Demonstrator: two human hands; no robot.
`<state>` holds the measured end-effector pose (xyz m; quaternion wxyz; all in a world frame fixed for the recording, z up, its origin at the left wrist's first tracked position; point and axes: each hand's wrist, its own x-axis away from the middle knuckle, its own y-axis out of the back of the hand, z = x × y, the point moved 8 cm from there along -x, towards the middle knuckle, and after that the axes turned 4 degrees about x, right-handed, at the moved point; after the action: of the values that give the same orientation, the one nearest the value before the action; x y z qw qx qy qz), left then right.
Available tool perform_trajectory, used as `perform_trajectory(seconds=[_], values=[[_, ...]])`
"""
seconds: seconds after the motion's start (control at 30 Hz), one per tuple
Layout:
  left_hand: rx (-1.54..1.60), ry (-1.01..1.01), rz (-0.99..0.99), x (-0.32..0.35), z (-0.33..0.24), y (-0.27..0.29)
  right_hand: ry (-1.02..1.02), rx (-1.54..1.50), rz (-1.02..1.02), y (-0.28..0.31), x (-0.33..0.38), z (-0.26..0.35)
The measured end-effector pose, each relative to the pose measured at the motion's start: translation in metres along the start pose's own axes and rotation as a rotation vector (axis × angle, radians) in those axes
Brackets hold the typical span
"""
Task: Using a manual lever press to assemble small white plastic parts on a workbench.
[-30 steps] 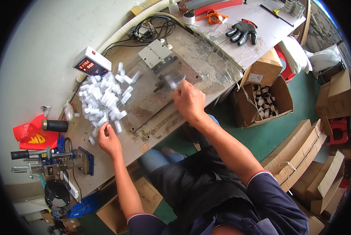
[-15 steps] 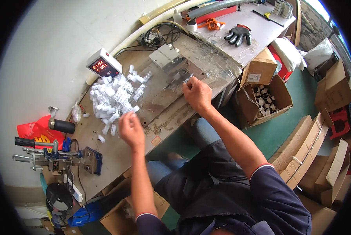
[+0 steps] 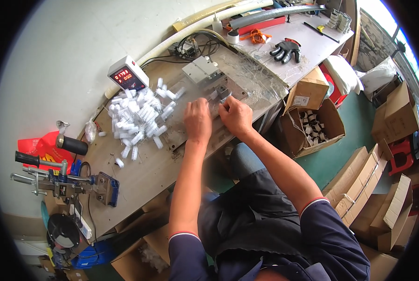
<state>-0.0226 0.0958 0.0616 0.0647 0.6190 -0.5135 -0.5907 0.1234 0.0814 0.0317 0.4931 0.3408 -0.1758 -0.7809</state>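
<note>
Where the hands meet: L hand (image 3: pixel 198 121) just left of R hand (image 3: pixel 236 116), both at the near side of a dark base plate (image 3: pixel 238 89).
L grip: fingers curled, tips turned from cam; can't tell if holding anything.
R grip: fingers bent in, fine clear wisps (image 3: pixel 226 98) at tips; can't tell if pinched.
Small dark block (image 3: pixel 222 90): just past R fingertips; contact unclear.
Nip risk: bare fingertips could get caught if any part there moves.
Slip risk: a poor pinch could leave a pc crooked at the block.
Grey block (image 3: pixel 201 70): beyond the small one, up-left of R hand.
White brush pcs (image 3: pixel 141 119): heaped left of L hand, few strays.
Spill risk: L arm swinging wide could scatter the heap; bristles may tangle.
Counter box (image 3: pixel 127 75): past heap, up-left of L hand, red digits lit.
Open carton (image 3: pixel 322 147): right of R hand, below bench level, w/ black-and-white rings.
Glove (image 3: pixel 285 50): up-right of R hand, well apart, unworn.
</note>
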Motion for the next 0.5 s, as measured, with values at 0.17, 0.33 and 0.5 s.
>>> perform_trajectory(seconds=[0.17, 0.33, 0.5], values=[[-0.018, -0.063, -0.01, 0.013, 0.001, 0.017, 0.047, -0.024, -0.078, 0.008, 0.002, 0.001], [-0.046, -0.009, -0.119, 0.036, 0.019, 0.055, 0.107, -0.056, -0.058, 0.009, 0.003, 0.006], [0.143, 0.334, -0.249, 0.064, 0.071, 0.077, 0.305, -0.117, 0.064, -0.006, 0.006, 0.033]])
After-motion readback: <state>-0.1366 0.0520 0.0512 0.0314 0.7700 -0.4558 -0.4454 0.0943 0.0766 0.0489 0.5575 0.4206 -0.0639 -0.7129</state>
